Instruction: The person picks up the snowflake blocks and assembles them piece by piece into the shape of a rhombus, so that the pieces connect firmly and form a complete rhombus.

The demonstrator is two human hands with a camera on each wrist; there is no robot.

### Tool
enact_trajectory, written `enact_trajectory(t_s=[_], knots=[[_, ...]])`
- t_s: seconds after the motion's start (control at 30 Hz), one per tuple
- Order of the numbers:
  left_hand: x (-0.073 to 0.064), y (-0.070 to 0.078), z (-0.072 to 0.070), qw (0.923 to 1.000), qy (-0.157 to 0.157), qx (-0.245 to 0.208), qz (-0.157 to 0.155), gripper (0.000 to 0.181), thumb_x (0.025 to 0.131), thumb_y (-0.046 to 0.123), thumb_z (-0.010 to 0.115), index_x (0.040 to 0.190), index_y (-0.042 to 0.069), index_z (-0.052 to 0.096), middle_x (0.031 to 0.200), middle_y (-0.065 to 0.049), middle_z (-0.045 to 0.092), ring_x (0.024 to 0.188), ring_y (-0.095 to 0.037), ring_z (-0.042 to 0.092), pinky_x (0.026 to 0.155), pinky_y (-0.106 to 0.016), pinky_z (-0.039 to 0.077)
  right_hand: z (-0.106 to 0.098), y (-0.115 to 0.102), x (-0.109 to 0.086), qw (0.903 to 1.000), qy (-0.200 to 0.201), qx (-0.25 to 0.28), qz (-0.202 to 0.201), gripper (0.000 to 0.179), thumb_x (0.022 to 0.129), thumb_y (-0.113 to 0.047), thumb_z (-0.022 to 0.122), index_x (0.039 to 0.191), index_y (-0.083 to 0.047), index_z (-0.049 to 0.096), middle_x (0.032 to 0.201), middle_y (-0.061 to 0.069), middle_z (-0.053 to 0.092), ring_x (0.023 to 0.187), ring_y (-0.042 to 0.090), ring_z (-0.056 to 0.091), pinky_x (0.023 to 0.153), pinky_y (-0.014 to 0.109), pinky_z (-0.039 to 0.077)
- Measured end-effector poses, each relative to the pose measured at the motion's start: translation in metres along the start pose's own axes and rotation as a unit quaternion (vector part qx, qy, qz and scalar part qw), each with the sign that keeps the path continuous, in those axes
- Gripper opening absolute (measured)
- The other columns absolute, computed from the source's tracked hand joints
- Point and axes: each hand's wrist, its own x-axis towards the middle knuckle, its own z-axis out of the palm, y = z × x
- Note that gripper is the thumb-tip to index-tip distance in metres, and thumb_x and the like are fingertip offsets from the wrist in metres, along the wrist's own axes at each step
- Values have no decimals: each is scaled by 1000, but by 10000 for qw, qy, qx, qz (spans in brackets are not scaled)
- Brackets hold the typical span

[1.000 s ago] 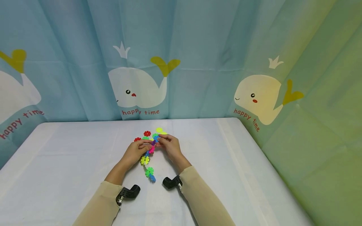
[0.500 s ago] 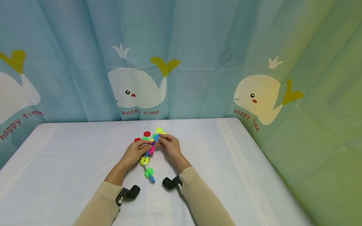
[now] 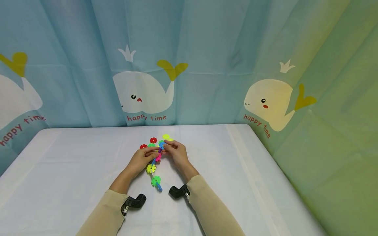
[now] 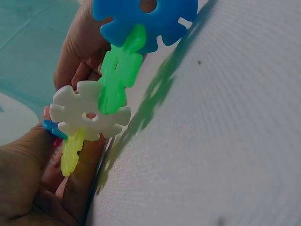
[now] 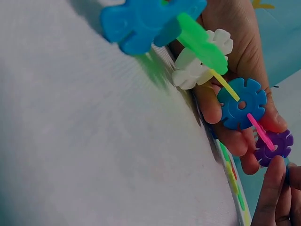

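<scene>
A chain of interlocking snowflake discs runs between my hands. In the right wrist view it shows a near blue disc [image 5: 136, 23], then a green [image 5: 202, 44], a white [image 5: 186, 70], a yellow [image 5: 224, 84], a second blue [image 5: 243, 103], a pink [image 5: 261, 132] and a purple disc [image 5: 277, 148]. My left hand [image 3: 143, 161] grips the chain around its pink part, fingers curled beneath it. At the far end, my right hand [image 3: 178, 156] pinches another blue disc [image 3: 162, 145] right at the purple one's edge. The chain's near end hangs free.
Just beyond my hands, loose discs lie on the white table [image 3: 230, 183]: two red, including one red disc [image 3: 153, 140], plus green ones and a yellow disc [image 3: 166, 136]. A whale-print curtain [image 3: 206, 65] borders the table's back and right.
My right hand and its blue disc have shifted very slightly left, toward the chain. The chain's free near end has swung a little. My left hand keeps its hold.
</scene>
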Motion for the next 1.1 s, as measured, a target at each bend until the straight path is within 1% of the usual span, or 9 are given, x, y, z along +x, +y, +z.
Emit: enact_trajectory(t_s=[0.17,0.23,0.4,0.57,0.7,0.8,0.9,1.0,1.1], knots=[[0,2,0,10000,26,48,29,40,98,22,61,135,6,60,115,-13,71,105,-22,68,89,-36,55,0,0,0,9999,-43,-103,40,29,94,4,58,121,17,59,80,0,64,66,5,66,66,18,57],[0,2,0,10000,49,80,30,40,98,20,62,135,6,59,114,-13,72,104,-22,68,88,-36,55,0,0,0,9999,-46,-150,72,29,94,5,59,121,16,60,80,1,63,66,6,66,66,18,57],[1,3,-1,9995,150,269,7,42,97,23,63,136,8,59,113,-14,72,106,-24,68,94,-43,51,0,1,1,9998,-77,-175,114,29,94,6,58,121,17,59,78,1,63,65,6,67,67,19,58],[1,4,1,9994,266,190,-149,44,96,22,65,139,12,58,112,-14,72,107,-25,68,97,-45,49,0,1,1,9995,-257,-180,91,30,94,6,57,122,19,57,78,1,64,66,6,67,69,21,58],[1,4,2,9991,330,251,-55,45,96,23,65,139,12,57,111,-14,72,108,-26,67,99,-47,47,0,1,1,9995,-231,-183,95,29,95,7,57,122,18,58,79,1,64,66,6,67,69,21,58],[2,3,2,9990,341,275,33,47,96,24,66,140,15,56,112,-14,72,110,-27,65,100,-48,45,-1,1,1,9996,-176,-228,75,29,95,6,57,122,16,59,82,4,64,67,6,67,69,20,58],[2,2,1,9993,319,206,-9,48,95,26,67,141,18,56,113,-13,72,110,-26,65,101,-48,45,-1,1,0,9995,-162,-281,43,29,96,4,57,123,14,59,86,9,64,69,7,67,71,21,58],[3,0,-1,9996,253,143,-38,48,95,28,67,140,19,56,114,-12,72,108,-23,65,99,-45,47,-1,1,0,9995,-167,-278,60,28,96,3,56,123,12,60,89,13,63,69,8,67,71,21,58],[2,-1,-3,9998,150,-81,-79,48,95,29,67,141,19,55,117,-12,71,109,-22,66,95,-39,51,-2,3,2,9994,-193,-271,100,29,97,2,56,124,12,60,88,11,63,70,8,67,72,21,58]])
